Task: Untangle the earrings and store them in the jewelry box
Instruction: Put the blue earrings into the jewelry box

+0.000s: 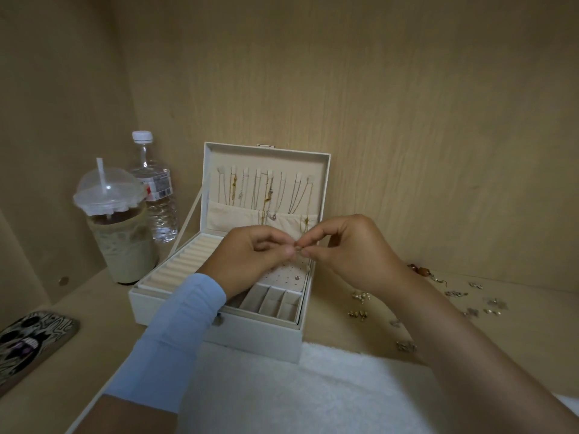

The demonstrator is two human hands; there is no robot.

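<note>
Head view: the left hand [250, 256] and right hand [347, 255] together pinch a tiny earring [299, 247] over the open jewelry box [219, 338], other earrings [362, 297] lying loose on the surface [341, 330] at right; a fingertip slip while pulling could drop it among the compartments [275, 303].

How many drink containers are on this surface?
2: a lidded iced coffee cup left of the jewelry box, and a water bottle just behind the cup. None seems hidden.

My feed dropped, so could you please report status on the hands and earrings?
Left hand and right hand both pinching one earring above open jewelry box. More loose earrings lying at right. Nothing between hands and box.
</note>
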